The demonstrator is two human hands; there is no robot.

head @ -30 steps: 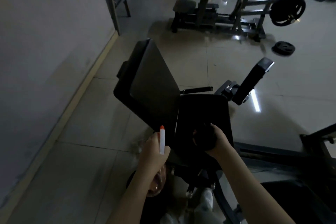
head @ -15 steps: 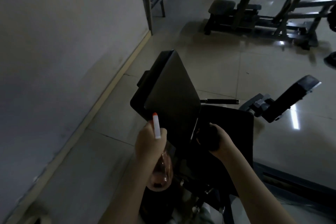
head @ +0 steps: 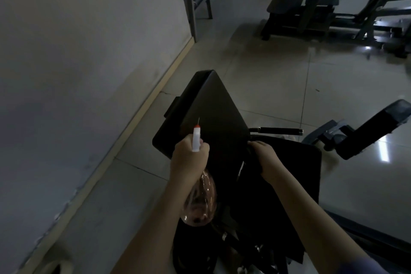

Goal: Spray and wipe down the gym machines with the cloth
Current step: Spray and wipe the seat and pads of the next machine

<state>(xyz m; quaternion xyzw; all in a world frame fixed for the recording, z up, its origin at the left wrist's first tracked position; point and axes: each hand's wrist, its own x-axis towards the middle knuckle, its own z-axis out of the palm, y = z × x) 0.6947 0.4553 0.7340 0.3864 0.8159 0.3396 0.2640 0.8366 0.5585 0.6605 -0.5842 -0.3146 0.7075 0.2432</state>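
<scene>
My left hand (head: 189,158) grips a clear spray bottle (head: 201,200) with a white nozzle and orange tip (head: 196,138). The nozzle points at the black back pad (head: 213,113) of the gym machine, and a thin jet shows just above the tip. My right hand (head: 264,158) is closed on a dark cloth (head: 253,160) at the seam between the back pad and the black seat pad (head: 293,176). The cloth is hard to make out against the dark padding.
A grey wall (head: 77,62) with a pale skirting runs along the left. A black handle bar (head: 278,130) and a padded arm (head: 373,129) stick out to the right of the seat. Another bench machine (head: 311,11) stands at the back right on the glossy tiled floor.
My head has come closer and shifted left. My left hand lifted the bottle toward the back pad and a jet now shows. My right hand slid the cloth up to the seam.
</scene>
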